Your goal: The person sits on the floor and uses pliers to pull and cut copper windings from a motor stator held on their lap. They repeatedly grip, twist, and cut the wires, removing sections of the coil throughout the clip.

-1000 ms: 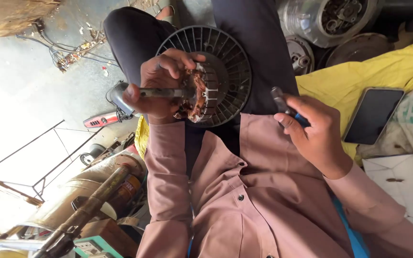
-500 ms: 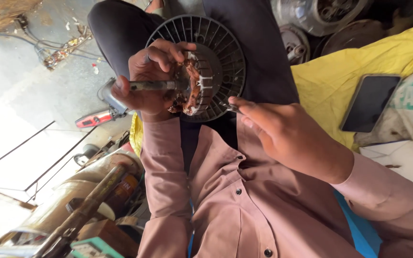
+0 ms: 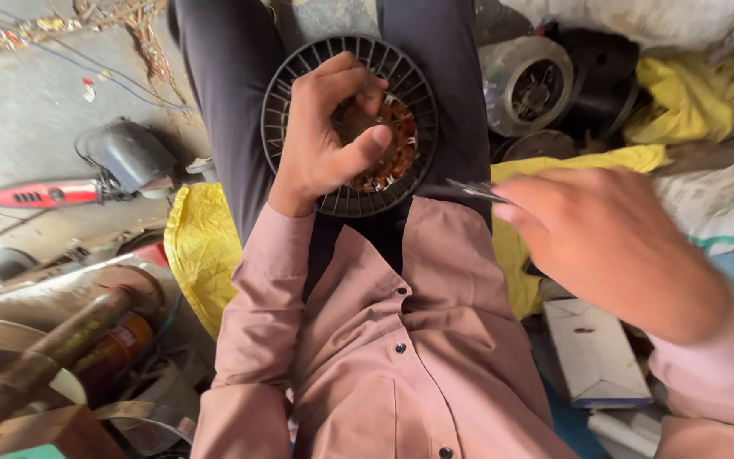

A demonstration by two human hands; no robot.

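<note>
A round black ribbed fan housing [image 3: 286,110] rests on my lap, with copper motor windings [image 3: 394,136] at its centre. My left hand [image 3: 329,132] curls over the windings, fingers and thumb gripping the wound core. My right hand [image 3: 601,234] hovers to the right of the housing, blurred, holding a thin metal tool [image 3: 473,189] whose tip points left toward the housing's lower rim. I wear a pink buttoned shirt and dark trousers.
A red-handled power tool [image 3: 87,183] lies on the concrete floor at left. Yellow cloth [image 3: 201,246] lies beside my legs. Metal motor parts [image 3: 533,81] sit at upper right. Rusty pipes and cans [image 3: 61,340] crowd the lower left. A white box [image 3: 596,348] lies at right.
The view shifted, bringing the housing to centre. My left hand changed its grip and now covers the windings. My right hand pulled back to the right with the thin tool.
</note>
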